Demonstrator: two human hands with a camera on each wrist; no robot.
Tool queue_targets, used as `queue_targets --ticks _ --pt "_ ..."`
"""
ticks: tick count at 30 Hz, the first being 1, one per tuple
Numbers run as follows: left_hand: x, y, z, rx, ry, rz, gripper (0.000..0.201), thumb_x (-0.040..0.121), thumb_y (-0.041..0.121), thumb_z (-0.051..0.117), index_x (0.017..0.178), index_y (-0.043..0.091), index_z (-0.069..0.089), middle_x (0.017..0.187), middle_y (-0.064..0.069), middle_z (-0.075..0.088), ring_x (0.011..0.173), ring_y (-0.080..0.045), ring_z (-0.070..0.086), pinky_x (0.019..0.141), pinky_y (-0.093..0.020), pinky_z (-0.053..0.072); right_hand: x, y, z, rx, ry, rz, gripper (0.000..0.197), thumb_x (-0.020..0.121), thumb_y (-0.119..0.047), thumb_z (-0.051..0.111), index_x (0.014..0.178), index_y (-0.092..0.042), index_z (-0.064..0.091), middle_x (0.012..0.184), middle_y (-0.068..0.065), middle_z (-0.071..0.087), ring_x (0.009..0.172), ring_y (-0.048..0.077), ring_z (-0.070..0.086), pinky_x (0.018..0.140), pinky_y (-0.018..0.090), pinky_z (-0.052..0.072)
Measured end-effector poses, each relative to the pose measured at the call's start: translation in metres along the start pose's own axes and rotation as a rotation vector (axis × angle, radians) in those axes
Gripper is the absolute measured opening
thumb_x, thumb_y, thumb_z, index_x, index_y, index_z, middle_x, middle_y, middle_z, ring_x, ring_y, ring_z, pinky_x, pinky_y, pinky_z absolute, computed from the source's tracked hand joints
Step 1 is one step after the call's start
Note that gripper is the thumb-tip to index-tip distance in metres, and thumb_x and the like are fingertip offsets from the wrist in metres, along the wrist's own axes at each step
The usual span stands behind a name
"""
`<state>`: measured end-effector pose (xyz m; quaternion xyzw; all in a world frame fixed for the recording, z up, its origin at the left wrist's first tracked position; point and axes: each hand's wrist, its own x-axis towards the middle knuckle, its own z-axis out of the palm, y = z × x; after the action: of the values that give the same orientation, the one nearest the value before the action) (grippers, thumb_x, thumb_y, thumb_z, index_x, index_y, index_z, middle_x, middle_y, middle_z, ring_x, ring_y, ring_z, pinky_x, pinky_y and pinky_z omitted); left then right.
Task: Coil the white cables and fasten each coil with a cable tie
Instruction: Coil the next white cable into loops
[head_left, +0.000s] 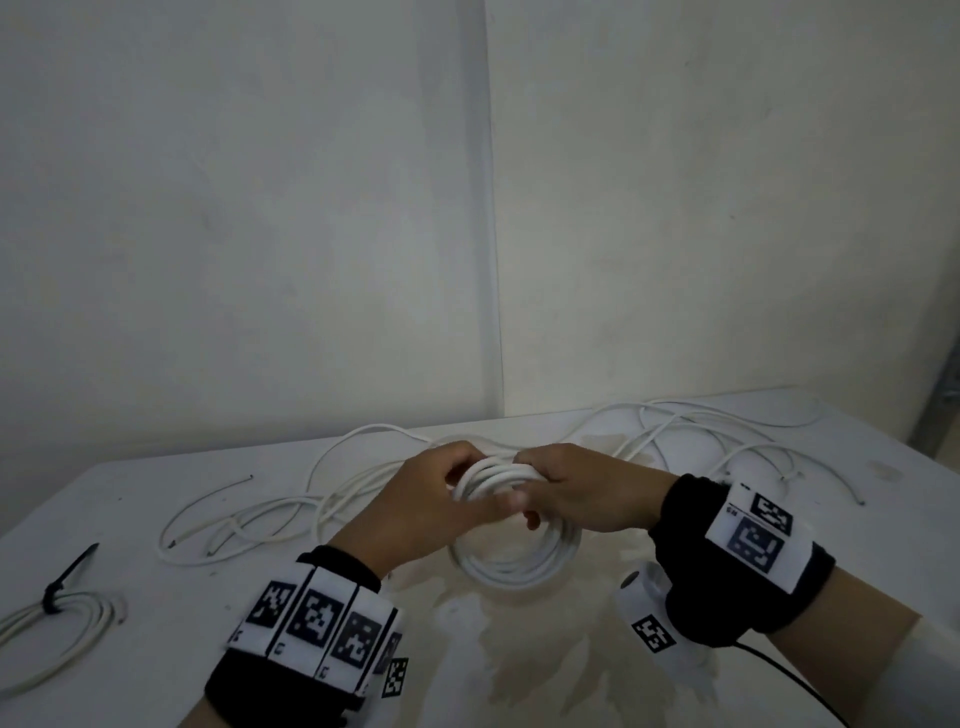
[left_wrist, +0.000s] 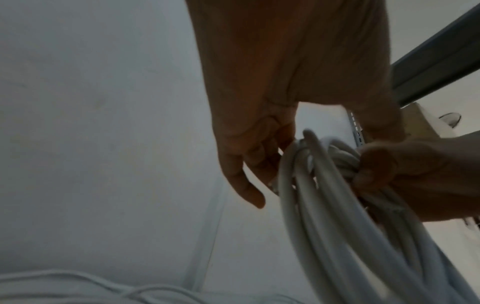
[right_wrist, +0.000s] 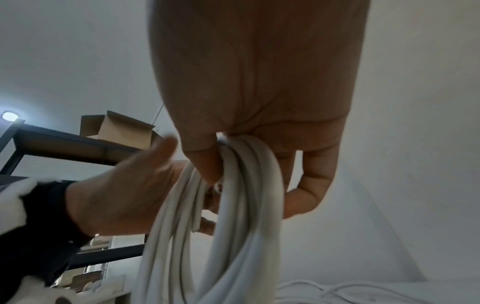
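A coil of white cable (head_left: 514, 556) hangs upright just above the white table (head_left: 156, 686), held at its top by both hands. My left hand (head_left: 467, 483) curls its fingers over the top left of the coil, thumb on the near side. My right hand (head_left: 535, 493) grips the top right. In the left wrist view my left hand (left_wrist: 262, 168) has its fingers bent against the coil (left_wrist: 337, 216). In the right wrist view my right hand (right_wrist: 255, 176) clamps the gathered strands of the coil (right_wrist: 228, 236) between thumb and fingers. No cable tie shows on this coil.
Loose white cables (head_left: 691, 436) sprawl over the back of the table, and more cables (head_left: 249, 525) lie to the left. At the front left lies a coiled cable (head_left: 62, 623) bound by a black cable tie (head_left: 70, 574). A wall stands close behind.
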<state>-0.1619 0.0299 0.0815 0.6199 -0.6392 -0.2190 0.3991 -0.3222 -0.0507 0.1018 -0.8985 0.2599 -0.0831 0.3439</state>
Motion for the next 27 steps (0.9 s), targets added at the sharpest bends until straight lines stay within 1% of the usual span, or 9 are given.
queue_targets --ticks 2,4,9,13,16,19,21,23,27 --pt "0.004 0.012 0.010 -0.134 -0.070 -0.091 0.057 0.079 0.069 0.044 0.071 0.016 0.064 0.064 0.002 0.064 0.061 -0.006 0.059 0.071 -0.025 0.049 -0.006 0.005 0.001 -0.004 0.008 0.013 0.014 0.091 -0.013 0.044 0.084 -0.010 0.056 0.073 -0.004 0.058 0.065 0.006 0.053 0.061 0.018 0.040" --pt "0.007 0.019 0.021 -0.172 -0.114 -0.154 0.062 0.093 0.055 0.027 0.062 0.013 0.060 0.053 0.003 0.057 0.053 -0.012 0.053 0.067 -0.030 0.046 -0.014 0.011 -0.002 0.009 0.024 0.023 0.016 0.090 -0.011 0.044 0.078 -0.018 0.053 0.075 -0.002 0.057 0.069 0.010 0.055 0.066 0.022 0.042" --pt "0.015 0.025 0.051 -0.221 -0.148 -0.101 0.038 0.096 0.036 0.037 0.084 0.008 0.061 0.057 0.004 0.046 0.048 -0.005 0.042 0.059 -0.021 0.038 -0.036 0.028 -0.008 0.024 0.070 0.077 0.013 0.090 -0.011 0.044 0.084 -0.020 0.052 0.080 0.005 0.057 0.069 0.013 0.055 0.068 0.026 0.044" --pt "0.020 0.027 0.071 -0.175 -0.096 0.107 0.007 0.086 0.028 0.060 0.092 0.026 0.056 0.074 0.014 0.057 0.058 0.008 0.052 0.058 -0.008 0.039 -0.052 0.046 -0.017 0.113 0.131 0.150 0.015 0.092 -0.012 0.042 0.080 -0.010 0.050 0.073 0.001 0.051 0.066 0.013 0.051 0.069 0.028 0.043" --pt "0.025 0.030 0.085 -0.106 -0.075 0.162 0.014 0.088 0.026 0.058 0.099 0.033 0.052 0.085 0.020 0.058 0.071 0.012 0.054 0.065 -0.005 0.039 -0.062 0.059 -0.019 0.147 0.145 0.191 0.018 0.092 -0.013 0.041 0.095 0.001 0.053 0.079 0.005 0.050 0.072 0.016 0.049 0.074 0.035 0.044" --pt "0.029 0.034 0.100 -0.046 -0.067 0.249 0.023 0.090 0.033 0.056 0.111 0.035 0.049 0.099 0.016 0.061 0.087 0.012 0.055 0.075 -0.003 0.038 -0.074 0.068 -0.020 0.181 0.165 0.205 0.013 0.093 -0.011 0.040 0.083 -0.008 0.048 0.078 0.006 0.048 0.072 0.017 0.048 0.072 0.031 0.043" --pt "0.032 0.035 0.109 0.002 -0.083 0.310 0.023 0.088 0.037 0.052 0.110 0.030 0.053 0.100 0.006 0.064 0.088 0.003 0.057 0.074 -0.007 0.039 -0.081 0.073 -0.023 0.191 0.178 0.210 0.017 0.092 -0.009 0.040 0.078 -0.014 0.046 0.076 0.002 0.048 0.071 0.015 0.046 0.069 0.024 0.040" --pt "0.037 0.038 0.116 0.051 -0.105 0.325 0.025 0.091 0.033 0.053 0.113 0.021 0.055 0.100 0.001 0.065 0.084 -0.004 0.058 0.071 -0.007 0.038 -0.088 0.078 -0.025 0.173 0.189 0.227 0.015 0.092 -0.009 0.041 0.078 -0.014 0.047 0.076 0.001 0.048 0.071 0.014 0.045 0.068 0.024 0.038" --pt "0.043 0.047 0.126 0.101 -0.137 0.358 0.026 0.090 0.030 0.056 0.112 0.016 0.057 0.091 0.001 0.064 0.073 0.006 0.054 0.066 -0.006 0.037 -0.095 0.090 -0.026 0.147 0.215 0.257 0.008 0.090 -0.012 0.045 0.091 -0.006 0.051 0.082 0.004 0.048 0.076 0.016 0.044 0.072 0.029 0.035"
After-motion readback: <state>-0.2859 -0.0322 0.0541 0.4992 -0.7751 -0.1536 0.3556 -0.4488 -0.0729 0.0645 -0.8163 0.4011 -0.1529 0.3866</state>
